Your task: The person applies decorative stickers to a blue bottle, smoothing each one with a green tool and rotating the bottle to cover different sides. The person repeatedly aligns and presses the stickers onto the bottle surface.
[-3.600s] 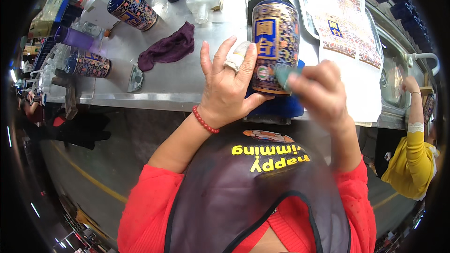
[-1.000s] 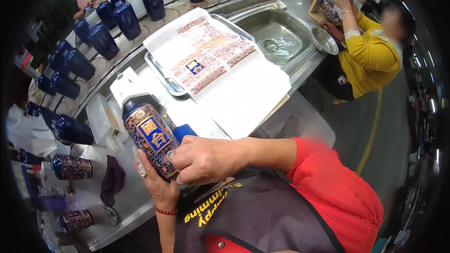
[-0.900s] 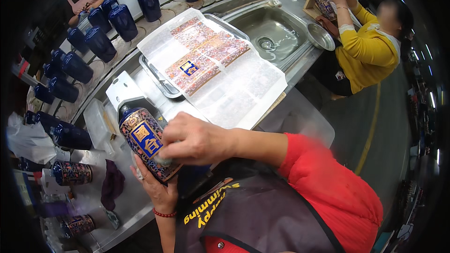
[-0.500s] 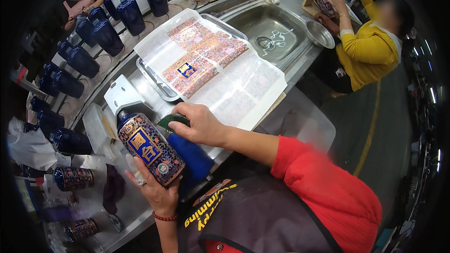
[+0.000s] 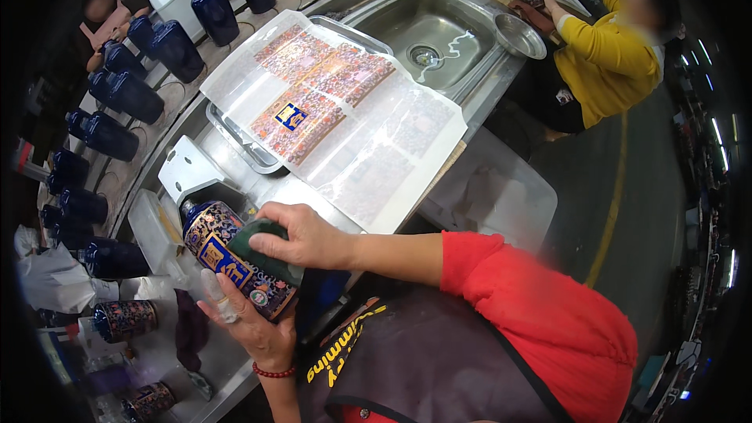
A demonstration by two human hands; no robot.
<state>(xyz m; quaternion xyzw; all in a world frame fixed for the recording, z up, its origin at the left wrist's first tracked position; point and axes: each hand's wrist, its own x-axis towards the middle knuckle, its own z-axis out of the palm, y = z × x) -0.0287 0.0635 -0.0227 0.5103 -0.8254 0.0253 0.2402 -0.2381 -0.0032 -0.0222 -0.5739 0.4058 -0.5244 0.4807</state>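
Observation:
My left hand, with white tape on a finger, is wrapped round the lower end of a dark blue bottle. The bottle lies tilted, its face covered in a floral pattern with a blue and gold label panel. Closed on a flat dark green scraper, my right hand presses it against the patterned face. Beyond my hands a sheet of printed floral transfers lies over a metal tray. A white bracket stands by the bottle's neck.
A sink lies at the back, with a metal bowl at its right. Plain blue bottles line the curved conveyor at the left. Patterned bottles lie at lower left. A co-worker in yellow works at far right.
My right hand has moved left and down, bringing the scraper from beside the bottle onto its patterned face. The bottle has shifted slightly left and down in view.

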